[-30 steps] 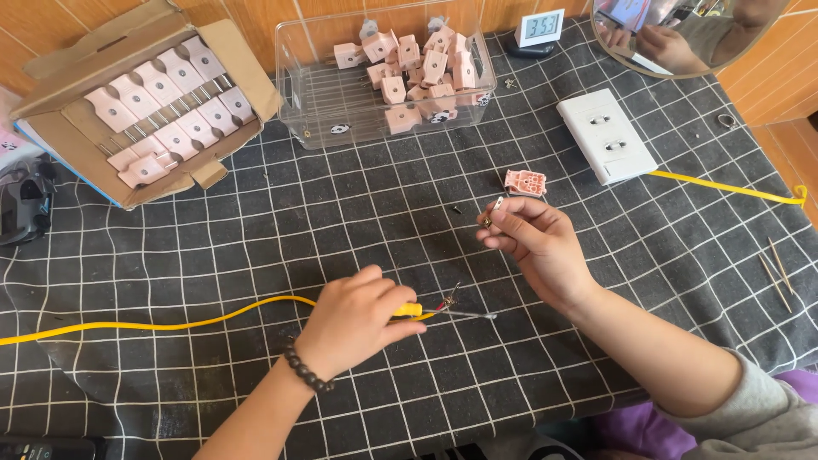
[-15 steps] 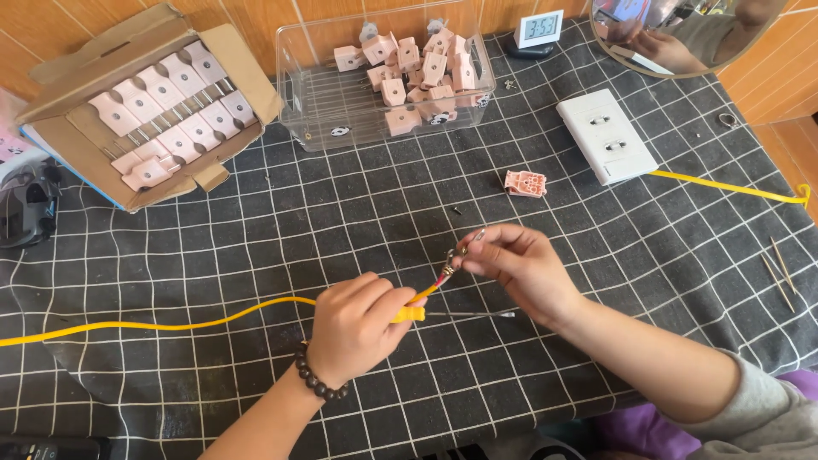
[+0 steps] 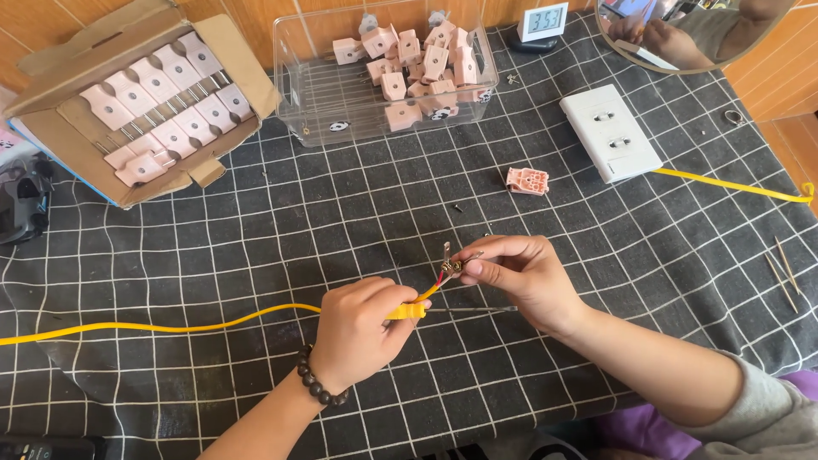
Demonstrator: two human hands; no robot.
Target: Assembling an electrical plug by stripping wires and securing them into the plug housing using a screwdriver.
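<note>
Head view shows your left hand gripping the yellow cable near its stripped end, while your right hand pinches a small metal terminal against its wires.

The left hand lies knuckles up, fingers curled closed in a pinch, a dark bead bracelet at its wrist, forearm bare. The right hand sits just beside it, thumb and fingertips pinched together, its forearm running back to a grey sleeve.
</note>
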